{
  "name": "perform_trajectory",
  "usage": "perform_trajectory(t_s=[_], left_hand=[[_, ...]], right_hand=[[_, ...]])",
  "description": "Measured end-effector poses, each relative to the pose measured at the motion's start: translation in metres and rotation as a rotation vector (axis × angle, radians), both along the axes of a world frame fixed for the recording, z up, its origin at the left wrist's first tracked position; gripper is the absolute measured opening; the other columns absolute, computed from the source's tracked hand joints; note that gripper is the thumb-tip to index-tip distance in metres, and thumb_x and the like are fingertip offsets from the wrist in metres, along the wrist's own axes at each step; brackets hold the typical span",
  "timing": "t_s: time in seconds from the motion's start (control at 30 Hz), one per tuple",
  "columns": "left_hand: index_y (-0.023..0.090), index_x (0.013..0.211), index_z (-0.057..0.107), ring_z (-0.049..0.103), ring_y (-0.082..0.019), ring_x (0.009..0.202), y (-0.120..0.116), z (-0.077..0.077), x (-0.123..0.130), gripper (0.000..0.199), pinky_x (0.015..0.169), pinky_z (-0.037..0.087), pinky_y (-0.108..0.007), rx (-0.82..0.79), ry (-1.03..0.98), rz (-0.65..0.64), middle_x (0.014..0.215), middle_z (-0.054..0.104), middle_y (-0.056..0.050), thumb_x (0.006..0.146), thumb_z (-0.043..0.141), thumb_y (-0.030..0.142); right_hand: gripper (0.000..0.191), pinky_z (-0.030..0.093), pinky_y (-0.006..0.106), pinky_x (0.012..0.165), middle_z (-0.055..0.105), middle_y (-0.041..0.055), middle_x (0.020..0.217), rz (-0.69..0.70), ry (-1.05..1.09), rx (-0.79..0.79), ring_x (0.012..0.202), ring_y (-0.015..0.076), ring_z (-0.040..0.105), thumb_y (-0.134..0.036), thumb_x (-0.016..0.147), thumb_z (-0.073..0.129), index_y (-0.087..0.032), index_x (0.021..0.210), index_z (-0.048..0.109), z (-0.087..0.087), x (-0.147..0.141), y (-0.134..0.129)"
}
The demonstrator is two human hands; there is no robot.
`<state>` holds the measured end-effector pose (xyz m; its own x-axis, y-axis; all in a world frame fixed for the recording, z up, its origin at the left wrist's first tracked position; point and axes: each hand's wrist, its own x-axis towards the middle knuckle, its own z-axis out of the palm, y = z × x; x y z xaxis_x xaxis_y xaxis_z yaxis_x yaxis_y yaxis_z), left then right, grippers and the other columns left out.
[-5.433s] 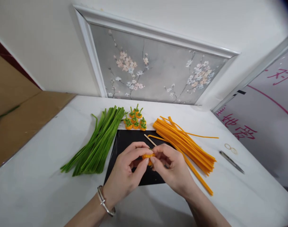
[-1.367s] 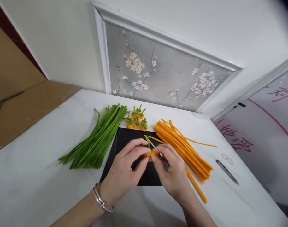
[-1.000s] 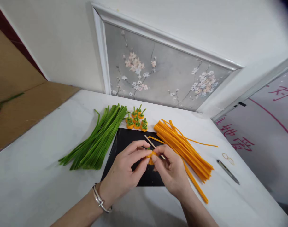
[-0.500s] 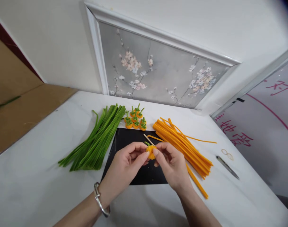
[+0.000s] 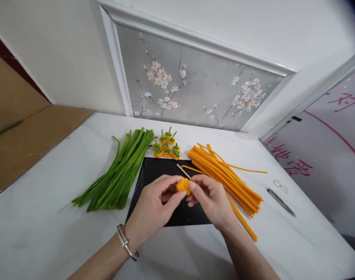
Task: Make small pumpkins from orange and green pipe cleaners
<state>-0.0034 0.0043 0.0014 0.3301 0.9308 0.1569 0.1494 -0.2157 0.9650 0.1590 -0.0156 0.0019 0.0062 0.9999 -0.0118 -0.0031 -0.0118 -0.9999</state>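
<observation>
Your left hand (image 5: 154,198) and right hand (image 5: 210,196) both grasp a small, roundish, fuzzy orange piece (image 5: 183,187) between their fingers (image 5: 177,199), above the flat, black, rectangular mat (image 5: 156,167) on the white worktop (image 5: 49,233).

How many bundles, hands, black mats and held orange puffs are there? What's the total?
Bundles: 2, green bundle and orange bundle
Hands: 2, left hand and right hand
Black mat: 1
Held orange puff: 1
Total: 6

In left hand (image 5: 154,202) and right hand (image 5: 214,200), above a black mat (image 5: 156,168), a small fuzzy orange piece (image 5: 183,187).
</observation>
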Motion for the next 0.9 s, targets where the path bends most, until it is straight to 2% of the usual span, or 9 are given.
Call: perform_trajectory(t_s=[0.07,0.17,0.4,0.53,0.63,0.7,0.8,0.83,0.9], left_hand=[[0.022,0.112,0.065,0.066,-0.015,0.089,0.0,-0.002,0.001,0.027,0.074,0.058,-0.023,0.051,0.039,-0.016,0.104,0.063,-0.004,0.085,0.06,0.019],[0.023,0.114,0.065,0.067,-0.016,0.09,0.0,-0.004,0.001,0.03,0.075,0.058,-0.023,0.029,0.021,-0.03,0.107,0.062,-0.004,0.085,0.058,0.017],[0.021,0.116,0.065,0.066,-0.019,0.102,0.007,-0.008,0.0,0.037,0.094,0.053,-0.031,-0.297,-0.286,-0.11,0.113,0.068,-0.004,0.079,0.069,0.019],[0.019,0.11,0.068,0.066,-0.018,0.096,0.009,-0.01,0.001,0.034,0.086,0.055,-0.029,-0.437,-0.371,-0.041,0.106,0.071,-0.005,0.077,0.073,0.022],[0.019,0.107,0.069,0.066,-0.014,0.088,0.009,-0.007,0.0,0.031,0.08,0.056,-0.024,-0.533,-0.462,0.013,0.098,0.07,-0.003,0.076,0.074,0.019],[0.02,0.106,0.067,0.066,-0.011,0.084,0.009,-0.004,-0.001,0.031,0.079,0.056,-0.021,-0.589,-0.55,0.021,0.093,0.069,-0.002,0.077,0.074,0.015],[0.02,0.105,0.065,0.066,-0.009,0.079,0.011,-0.001,-0.005,0.028,0.077,0.057,-0.018,-0.661,-0.674,-0.007,0.09,0.069,-0.001,0.079,0.071,0.01],[0.02,0.103,0.065,0.067,-0.008,0.077,0.012,0.0,-0.006,0.026,0.077,0.057,-0.017,-0.686,-0.709,-0.01,0.091,0.069,-0.002,0.08,0.07,0.009],[0.017,0.099,0.065,0.068,-0.009,0.076,0.013,-0.001,-0.009,0.022,0.074,0.058,-0.016,-0.741,-0.764,-0.001,0.093,0.07,-0.004,0.081,0.066,0.006]], right_hand=[[0.034,0.055,0.019,0.051,0.061,-0.0016,0.064,-0.02,-0.007,0.0,0.054,0.0088,0.059,-0.048,0.083,0.063,-0.014,0.085,0.061,0.001,0.001,0.0],[0.034,0.053,0.019,0.05,0.06,-0.0018,0.061,-0.04,-0.024,0.001,0.053,0.0087,0.058,-0.048,0.083,0.063,-0.014,0.084,0.061,0.003,0.002,0.001],[0.035,0.054,0.02,0.052,0.06,-0.0015,0.063,-0.042,-0.036,0.009,0.054,0.0095,0.059,-0.048,0.083,0.064,-0.014,0.089,0.061,-0.001,0.001,0.002],[0.036,0.052,0.021,0.048,0.061,-0.0001,0.067,0.015,-0.052,0.025,0.052,0.0097,0.058,-0.049,0.086,0.059,-0.014,0.094,0.06,-0.009,0.003,0.003],[0.035,0.049,0.02,0.044,0.062,0.0013,0.073,-0.014,-0.121,0.063,0.052,0.0096,0.056,-0.048,0.089,0.056,-0.015,0.102,0.059,-0.016,0.008,0.006],[0.034,0.051,0.021,0.048,0.064,0.0049,0.084,-0.044,-0.169,0.107,0.062,0.0123,0.06,-0.045,0.089,0.056,-0.016,0.106,0.06,-0.02,0.011,0.009],[0.033,0.056,0.027,0.06,0.064,0.0094,0.107,0.033,-0.19,0.153,0.083,0.0178,0.063,-0.041,0.088,0.058,-0.018,0.113,0.061,-0.025,0.012,0.013],[0.033,0.057,0.028,0.062,0.064,0.0091,0.107,0.06,-0.2,0.166,0.085,0.0184,0.063,-0.039,0.088,0.058,-0.019,0.114,0.062,-0.027,0.011,0.014],[0.03,0.056,0.027,0.06,0.065,0.0067,0.096,0.065,-0.244,0.194,0.079,0.0171,0.063,-0.037,0.09,0.056,-0.018,0.113,0.062,-0.03,0.01,0.015]])
